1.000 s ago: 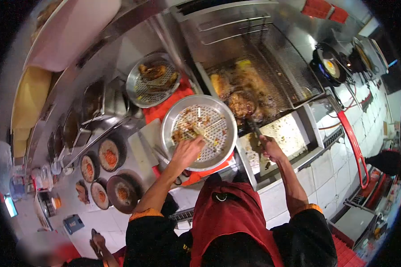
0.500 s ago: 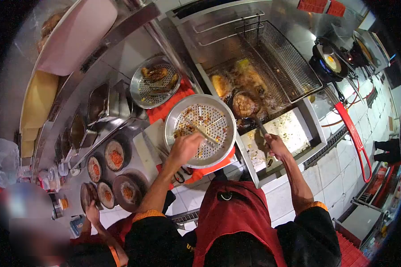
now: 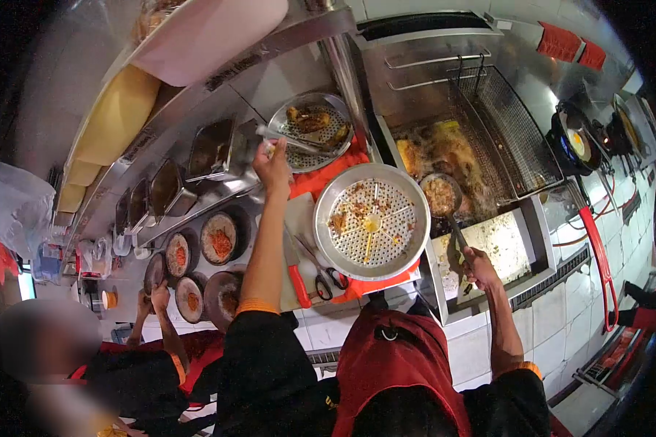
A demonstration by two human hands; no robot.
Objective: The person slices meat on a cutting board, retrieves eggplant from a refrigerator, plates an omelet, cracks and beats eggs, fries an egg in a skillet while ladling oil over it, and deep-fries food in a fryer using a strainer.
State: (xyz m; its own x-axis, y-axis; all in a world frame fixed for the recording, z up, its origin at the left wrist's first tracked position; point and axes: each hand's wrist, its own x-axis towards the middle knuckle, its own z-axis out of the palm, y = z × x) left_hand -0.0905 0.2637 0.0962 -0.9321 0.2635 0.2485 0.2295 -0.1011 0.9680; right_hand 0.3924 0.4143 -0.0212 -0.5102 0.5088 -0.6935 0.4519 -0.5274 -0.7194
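We see a ladle (image 3: 456, 226), its rounded bowl cupping lumpy browned food (image 3: 439, 195) inside the steel fryer (image 3: 415, 107), with the right hand (image 3: 479, 268) wrapped around its slim dark handle. The left hand (image 3: 272, 167) clasps a slender, shiny metal utensil (image 3: 302, 143) overlapping a perforated pan (image 3: 331, 106); 1 larger round pan (image 3: 423, 218), pierced and crumb-strewn, sits between the 2 hands.

I saw a red apron (image 3: 393, 364) with a pale ring (image 3: 385, 333), black sleeves (image 3: 262, 364) with orange cuffs (image 3: 259, 306), a yellow marking (image 3: 332, 401); left hand (image 3: 272, 171) and right hand (image 3: 481, 269) were bare.
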